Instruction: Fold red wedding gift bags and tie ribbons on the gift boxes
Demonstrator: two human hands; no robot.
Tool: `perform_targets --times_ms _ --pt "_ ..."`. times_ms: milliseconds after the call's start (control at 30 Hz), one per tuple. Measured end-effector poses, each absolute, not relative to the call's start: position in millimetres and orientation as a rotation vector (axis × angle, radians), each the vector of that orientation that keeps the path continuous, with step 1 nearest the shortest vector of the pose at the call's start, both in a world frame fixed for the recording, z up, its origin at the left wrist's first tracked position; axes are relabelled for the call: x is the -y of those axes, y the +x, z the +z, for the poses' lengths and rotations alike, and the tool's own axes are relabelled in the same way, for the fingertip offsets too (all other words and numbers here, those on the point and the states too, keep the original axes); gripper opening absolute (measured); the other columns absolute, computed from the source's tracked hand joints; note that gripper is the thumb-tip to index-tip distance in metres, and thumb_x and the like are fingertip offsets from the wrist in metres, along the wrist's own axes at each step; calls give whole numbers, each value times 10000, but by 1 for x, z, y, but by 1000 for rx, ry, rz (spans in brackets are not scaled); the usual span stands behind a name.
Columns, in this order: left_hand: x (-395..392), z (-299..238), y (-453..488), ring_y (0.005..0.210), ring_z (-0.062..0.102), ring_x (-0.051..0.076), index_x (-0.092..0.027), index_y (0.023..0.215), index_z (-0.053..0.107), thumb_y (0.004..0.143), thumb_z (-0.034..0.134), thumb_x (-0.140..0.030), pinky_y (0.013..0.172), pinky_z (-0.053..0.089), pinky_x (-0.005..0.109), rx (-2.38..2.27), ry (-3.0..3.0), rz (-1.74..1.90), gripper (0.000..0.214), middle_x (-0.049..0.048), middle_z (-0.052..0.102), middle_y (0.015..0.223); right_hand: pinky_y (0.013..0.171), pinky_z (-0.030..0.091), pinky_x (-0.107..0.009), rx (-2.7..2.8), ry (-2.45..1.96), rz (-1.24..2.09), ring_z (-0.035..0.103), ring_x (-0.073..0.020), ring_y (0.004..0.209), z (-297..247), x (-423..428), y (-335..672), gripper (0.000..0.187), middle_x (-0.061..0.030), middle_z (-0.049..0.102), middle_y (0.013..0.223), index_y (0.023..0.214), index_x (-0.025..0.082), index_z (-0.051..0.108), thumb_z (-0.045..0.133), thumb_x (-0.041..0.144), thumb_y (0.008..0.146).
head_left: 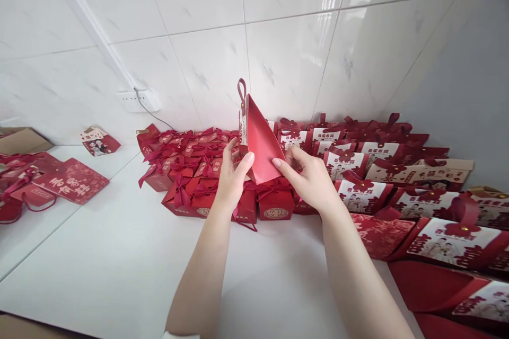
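Both my hands hold up a red paper gift bag (259,143) with a dark red handle loop at its top. It is partly folded and stands on edge above the floor. My left hand (231,175) pinches its lower left edge with thumb and fingers. My right hand (311,177) grips its lower right corner. Just behind and below the bag sits a cluster of small red boxes with ribbon bows (191,175).
Rows of red-and-white printed gift bags (401,190) cover the floor on the right. More flat red bags (69,183) lie at the left by a cardboard box (22,140). A wall socket (139,100) with a cable sits on the tiled wall. White floor (119,265) lies in front.
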State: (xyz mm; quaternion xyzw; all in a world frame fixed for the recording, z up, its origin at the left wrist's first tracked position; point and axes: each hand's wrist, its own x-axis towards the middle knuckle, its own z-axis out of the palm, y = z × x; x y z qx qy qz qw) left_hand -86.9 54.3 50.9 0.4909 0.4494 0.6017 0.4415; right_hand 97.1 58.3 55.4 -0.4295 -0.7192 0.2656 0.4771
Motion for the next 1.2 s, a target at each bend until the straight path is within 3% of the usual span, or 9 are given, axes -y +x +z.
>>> perform_targets --times_ms 133,267,400,467,633,733,833,1000,1200 --pt "-55 49 -90 1262 599 310 -310 1515 361 846 671 -617 812 619 370 -1094 1250 1493 799 134 566 1404 554 268 -289 1769 -1028 571 282 -119 578 56 -56 95 493 47 298 619 681 226 283 489 547 994" --pt "-56 53 -95 1197 643 296 -332 1473 434 866 634 -634 760 621 347 -1063 1229 1635 706 100 618 1347 556 250 -288 1701 -1038 549 264 -119 591 56 -59 101 493 47 264 626 690 224 261 464 541 1008" --pt "-57 55 -99 1068 713 251 -281 1179 616 871 701 -501 752 623 323 -1075 1222 1703 388 56 688 1275 555 256 -284 1743 -1052 569 274 -124 592 54 -62 107 481 45 286 619 695 224 281 444 547 1013" --pt "-57 55 -100 1048 726 243 -262 1058 640 873 705 -472 770 629 336 -1040 1215 1683 287 37 704 1271 562 275 -280 1771 -1061 594 296 -128 594 54 -63 109 468 44 312 621 705 227 290 430 546 1017" --pt "-55 54 -99 1086 727 269 -283 1172 676 899 666 -473 844 623 389 -951 1192 1653 333 48 727 1258 613 351 -286 1824 -1061 683 430 -154 644 53 -63 111 385 24 485 689 766 242 423 394 521 1030" --pt "-53 55 -96 1034 736 268 -254 1124 716 894 678 -473 827 617 378 -950 1188 1677 320 61 758 1151 685 417 -304 1828 -1046 773 569 -189 755 53 -64 112 274 -4 646 840 947 267 572 419 480 1028" --pt "-52 54 -93 902 732 218 -248 1019 737 900 677 -472 770 596 334 -989 1223 1743 260 34 763 994 766 452 -321 1717 -1051 789 634 -215 893 52 -66 109 228 -22 701 998 1080 283 599 493 470 1001" --pt "-54 48 -89 719 637 156 -241 875 717 901 673 -487 661 526 282 -1094 1354 1781 252 2 684 809 683 387 -315 1566 -1084 720 522 -181 719 52 -65 104 395 0 599 778 802 243 512 443 579 998" --pt "-49 49 -81 692 570 149 -216 780 661 931 625 -486 627 475 270 -1107 1503 1733 311 1 604 735 643 346 -305 1539 -975 801 451 -155 676 50 -67 102 332 15 548 767 809 239 511 528 522 981"
